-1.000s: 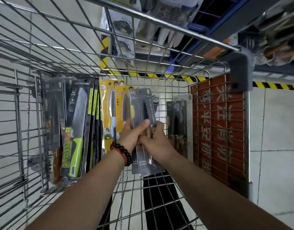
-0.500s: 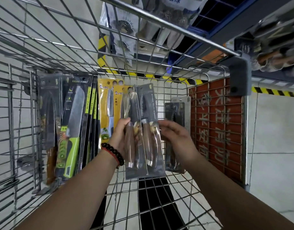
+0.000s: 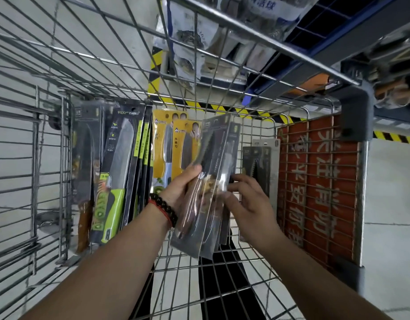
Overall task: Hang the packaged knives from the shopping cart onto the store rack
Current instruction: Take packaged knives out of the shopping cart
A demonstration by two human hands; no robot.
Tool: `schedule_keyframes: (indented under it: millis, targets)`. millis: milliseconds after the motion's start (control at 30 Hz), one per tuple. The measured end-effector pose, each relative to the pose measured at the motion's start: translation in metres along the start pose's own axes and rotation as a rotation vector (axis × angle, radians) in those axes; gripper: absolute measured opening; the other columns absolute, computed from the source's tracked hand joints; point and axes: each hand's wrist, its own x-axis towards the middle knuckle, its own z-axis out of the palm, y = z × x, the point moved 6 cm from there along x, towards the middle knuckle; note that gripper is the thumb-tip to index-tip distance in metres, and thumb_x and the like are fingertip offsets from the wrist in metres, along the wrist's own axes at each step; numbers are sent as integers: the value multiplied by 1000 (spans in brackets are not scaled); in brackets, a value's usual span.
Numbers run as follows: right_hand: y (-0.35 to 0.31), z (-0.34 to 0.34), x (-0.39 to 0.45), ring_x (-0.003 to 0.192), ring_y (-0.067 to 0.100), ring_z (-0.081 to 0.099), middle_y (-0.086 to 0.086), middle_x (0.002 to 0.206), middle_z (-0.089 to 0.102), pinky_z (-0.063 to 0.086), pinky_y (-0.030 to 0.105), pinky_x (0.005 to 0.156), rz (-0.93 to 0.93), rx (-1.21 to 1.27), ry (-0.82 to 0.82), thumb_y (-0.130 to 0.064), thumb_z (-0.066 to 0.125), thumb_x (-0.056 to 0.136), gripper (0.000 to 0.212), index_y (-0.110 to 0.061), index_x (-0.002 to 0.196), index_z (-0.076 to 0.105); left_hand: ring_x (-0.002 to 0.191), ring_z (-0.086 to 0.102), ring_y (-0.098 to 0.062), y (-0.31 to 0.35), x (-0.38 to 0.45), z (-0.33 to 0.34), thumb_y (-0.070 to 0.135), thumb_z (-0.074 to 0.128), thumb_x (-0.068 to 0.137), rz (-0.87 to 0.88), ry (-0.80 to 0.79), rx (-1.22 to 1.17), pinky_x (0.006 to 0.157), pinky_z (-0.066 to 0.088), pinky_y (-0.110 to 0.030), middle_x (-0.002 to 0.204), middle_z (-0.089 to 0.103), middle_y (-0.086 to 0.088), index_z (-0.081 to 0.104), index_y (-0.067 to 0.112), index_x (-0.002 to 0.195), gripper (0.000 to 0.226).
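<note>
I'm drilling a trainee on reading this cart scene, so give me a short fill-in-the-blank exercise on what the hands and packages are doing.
1. The grey knife packs are gripped by the ____ hand.
2. The beaded bracelet sits on the ____ wrist.
3. The knife with the green handle stands to the ____ of the yellow packs.
4. The right hand touches the held packs with its ____.

Missing words: left; left; left; fingertips

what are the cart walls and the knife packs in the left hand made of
Cart wall: bare metal wire, by its grey sheen and welded grid. Knife packs that the left hand grips: likely clear glossy plastic over dark card, judging by glare; motion blur leaves it open.
</note>
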Motion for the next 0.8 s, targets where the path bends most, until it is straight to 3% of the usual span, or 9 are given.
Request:
schedule_keyframes:
  millis: [67, 133, 267, 367, 433, 533, 633, 733, 800]
  targets:
    - [-5, -7, 0, 116, -3, 52, -12, 117, 57, 43, 15, 97, 13, 114, 36, -27, 56, 95, 14, -28, 90, 69, 51, 64, 0, 8, -5, 3, 69, 84, 8, 47, 31, 13, 47, 52, -14, 59, 69, 10, 57, 19, 94, 103]
    - [-2, -17, 0, 99, 1, 60, -3, 104, 64, 46, 16, 87, 104, 276, 125, -15, 55, 98, 18, -25, 92, 69, 49, 63, 2, 5, -6, 3, 69, 84, 6, 46, 43, 3, 46, 50, -12, 56, 68, 12, 57, 19, 91, 102]
    - [12, -29, 0, 80, 26, 58, 4, 87, 65, 51, 37, 76, 283, 469, 323, -8, 56, 96, 16, -17, 93, 68, 65, 67, -7, -11, -6, -3, 71, 84, 13, -17, 69, 73, 56, 54, -19, 87, 67, 2, 56, 14, 114, 119]
    - [27, -36, -3, 63, 13, 56, -2, 82, 63, 50, 25, 56, 450, 569, 434, -12, 55, 97, 12, -13, 103, 65, 79, 72, -18, -15, -8, -4, 70, 83, 11, -14, 79, 79, 67, 52, -19, 104, 70, -10, 53, 9, 126, 133]
    - [43, -49, -5, 78, 8, 62, -3, 106, 66, 50, 23, 63, 528, 325, 512, -15, 57, 94, 25, -19, 118, 61, 76, 71, -20, -13, -8, -4, 67, 86, 11, -14, 84, 50, 68, 53, -21, 101, 72, -12, 54, 10, 123, 130]
    - [62, -40, -3, 93, 15, 62, -6, 123, 59, 53, 35, 80, 568, 45, 409, -17, 62, 88, 64, -29, 144, 34, 53, 66, -6, -11, -7, -8, 63, 87, 7, 15, 78, 1, 48, 51, -17, 68, 73, 3, 60, 18, 95, 103]
    - [75, -12, -1, 116, 23, 52, 4, 149, 40, 42, 53, 104, 574, -48, 309, -29, 63, 82, 89, -40, 149, 6, 50, 64, 1, -12, -12, -7, 66, 82, 31, 23, 112, 32, 44, 49, -13, 62, 71, 12, 59, 15, 106, 94]
    - [79, -11, 8, 146, 29, 16, -1, 163, 8, 23, 52, 118, 589, -271, 365, -27, 61, 88, 91, -31, 153, -3, 53, 60, 10, -21, -16, -16, 54, 56, 83, -13, 184, 19, 45, 47, -10, 99, 67, 9, 49, 14, 128, 61]
    - [77, -18, 13, 143, 34, 22, 2, 158, 18, 28, 55, 115, 602, -286, 434, -21, 62, 86, 89, -30, 152, 4, 80, 63, 2, -28, -14, -27, 62, 57, 81, -49, 207, 46, 68, 52, -18, 126, 56, 0, 42, 17, 139, 75]
